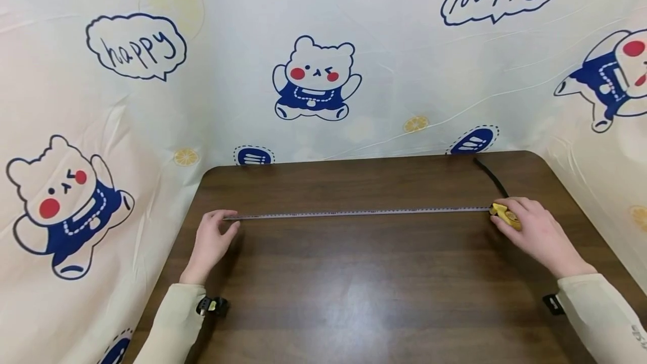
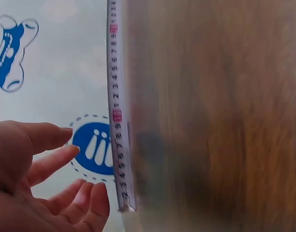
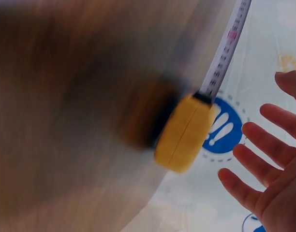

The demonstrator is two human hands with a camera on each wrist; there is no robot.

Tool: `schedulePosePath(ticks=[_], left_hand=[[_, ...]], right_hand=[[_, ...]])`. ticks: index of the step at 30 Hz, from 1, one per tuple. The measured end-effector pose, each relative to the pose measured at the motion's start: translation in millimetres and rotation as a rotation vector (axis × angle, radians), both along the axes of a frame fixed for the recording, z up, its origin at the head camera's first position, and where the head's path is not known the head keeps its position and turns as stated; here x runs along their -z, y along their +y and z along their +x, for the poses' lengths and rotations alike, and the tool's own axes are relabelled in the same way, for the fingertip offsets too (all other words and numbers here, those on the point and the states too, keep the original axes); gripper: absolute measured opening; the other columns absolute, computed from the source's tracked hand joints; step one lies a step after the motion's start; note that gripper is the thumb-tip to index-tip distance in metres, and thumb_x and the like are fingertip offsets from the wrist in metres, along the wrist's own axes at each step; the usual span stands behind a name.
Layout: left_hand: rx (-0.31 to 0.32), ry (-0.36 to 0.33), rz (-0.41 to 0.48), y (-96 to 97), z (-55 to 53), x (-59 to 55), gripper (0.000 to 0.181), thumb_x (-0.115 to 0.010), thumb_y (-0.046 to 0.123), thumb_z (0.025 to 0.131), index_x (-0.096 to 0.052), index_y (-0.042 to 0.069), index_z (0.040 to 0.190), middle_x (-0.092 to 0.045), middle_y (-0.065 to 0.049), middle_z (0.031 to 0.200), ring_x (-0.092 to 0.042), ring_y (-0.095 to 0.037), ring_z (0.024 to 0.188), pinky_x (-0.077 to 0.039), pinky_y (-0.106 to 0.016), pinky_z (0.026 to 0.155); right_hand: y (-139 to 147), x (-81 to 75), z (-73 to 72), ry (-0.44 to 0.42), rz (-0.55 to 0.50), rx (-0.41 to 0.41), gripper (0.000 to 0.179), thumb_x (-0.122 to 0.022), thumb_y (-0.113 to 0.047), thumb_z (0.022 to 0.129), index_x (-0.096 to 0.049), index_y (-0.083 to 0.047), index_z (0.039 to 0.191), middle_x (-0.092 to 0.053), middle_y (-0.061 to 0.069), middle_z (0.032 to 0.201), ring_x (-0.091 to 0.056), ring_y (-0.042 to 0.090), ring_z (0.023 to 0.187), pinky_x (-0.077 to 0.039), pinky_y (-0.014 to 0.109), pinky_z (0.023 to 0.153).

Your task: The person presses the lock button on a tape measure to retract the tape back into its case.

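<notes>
A yellow tape measure [image 1: 507, 216] lies on the brown table at the right, its blade [image 1: 354, 213] drawn out in a long line to the left. Around the blade's end, my left hand [image 1: 209, 243] hovers with thumb and fingers apart. The left wrist view shows those fingers [image 2: 58, 145] beside the blade [image 2: 118, 96], not touching it. Over the yellow case, my right hand [image 1: 541, 235] has its thumb and fingers spread. In the right wrist view the straight fingers [image 3: 269, 145] stand apart from the case [image 3: 184, 135].
A black strap [image 1: 490, 176] trails behind the case toward the table's back edge. The wooden table [image 1: 354, 285] meets a white printed curtain [image 1: 384, 72] at the back and sides. Black devices, one at the left wrist [image 1: 212, 306] and one at the right [image 1: 553, 304], sit by the sleeves.
</notes>
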State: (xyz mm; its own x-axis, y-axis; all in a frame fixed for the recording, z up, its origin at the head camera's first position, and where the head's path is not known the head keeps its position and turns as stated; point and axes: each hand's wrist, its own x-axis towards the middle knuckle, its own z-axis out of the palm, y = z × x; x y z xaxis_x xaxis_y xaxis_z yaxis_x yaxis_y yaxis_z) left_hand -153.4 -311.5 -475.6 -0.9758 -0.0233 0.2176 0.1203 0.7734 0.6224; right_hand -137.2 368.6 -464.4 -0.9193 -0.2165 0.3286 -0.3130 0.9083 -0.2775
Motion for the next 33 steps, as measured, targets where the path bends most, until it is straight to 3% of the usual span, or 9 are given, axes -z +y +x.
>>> schedulePosePath(ticks=[6,15,20,28,33], left_hand=[[-0.033,-0.059,-0.005,-18.6,-10.8,4.9,0.029,-0.066,0.005,0.100,-0.065,-0.007,0.126,-0.050,-0.036,0.132,-0.055,-0.052,0.112,-0.042,-0.064,0.097],[-0.036,-0.152,-0.006,-38.9,-26.4,7.9,0.032,-0.064,0.009,0.102,-0.063,-0.005,0.131,-0.059,-0.034,0.133,-0.064,-0.048,0.108,-0.051,-0.059,0.087],[-0.037,-0.207,-0.058,-45.2,-29.0,11.1,0.030,-0.063,0.006,0.101,-0.065,-0.006,0.128,-0.062,-0.033,0.129,-0.064,-0.046,0.107,-0.051,-0.054,0.083],[-0.040,-0.165,-0.106,-51.4,-35.1,14.3,0.024,-0.063,0.001,0.097,-0.071,-0.004,0.119,-0.070,-0.029,0.117,-0.065,-0.041,0.099,-0.048,-0.050,0.082],[-0.030,-0.138,-0.135,-51.9,-35.7,12.5,0.021,-0.063,-0.002,0.094,-0.074,-0.004,0.112,-0.072,-0.026,0.102,-0.064,-0.035,0.085,-0.047,-0.044,0.072]], right_hand=[[15,3.5,-9.6,-0.091,0.020,0.005,0.046,-0.082,-0.018,0.090,-0.063,0.000,0.128,-0.059,0.029,0.124,-0.053,0.049,0.108,-0.045,0.067,0.085],[27,11.9,-21.1,-0.253,0.020,-0.042,0.061,-0.080,-0.028,0.093,-0.055,0.006,0.137,-0.052,0.036,0.135,-0.046,0.057,0.121,-0.038,0.074,0.097],[30,14.6,-26.3,-0.257,0.023,-0.092,0.061,-0.083,-0.021,0.090,-0.055,0.009,0.135,-0.054,0.037,0.132,-0.050,0.057,0.119,-0.041,0.072,0.096],[37,17.5,-30.5,-0.284,0.020,-0.131,0.063,-0.085,-0.014,0.086,-0.053,0.006,0.136,-0.051,0.039,0.131,-0.051,0.057,0.114,-0.043,0.072,0.092],[41,18.4,-31.8,-0.327,0.010,-0.146,0.066,-0.085,-0.015,0.086,-0.050,0.003,0.139,-0.047,0.039,0.134,-0.049,0.058,0.117,-0.042,0.074,0.093]])
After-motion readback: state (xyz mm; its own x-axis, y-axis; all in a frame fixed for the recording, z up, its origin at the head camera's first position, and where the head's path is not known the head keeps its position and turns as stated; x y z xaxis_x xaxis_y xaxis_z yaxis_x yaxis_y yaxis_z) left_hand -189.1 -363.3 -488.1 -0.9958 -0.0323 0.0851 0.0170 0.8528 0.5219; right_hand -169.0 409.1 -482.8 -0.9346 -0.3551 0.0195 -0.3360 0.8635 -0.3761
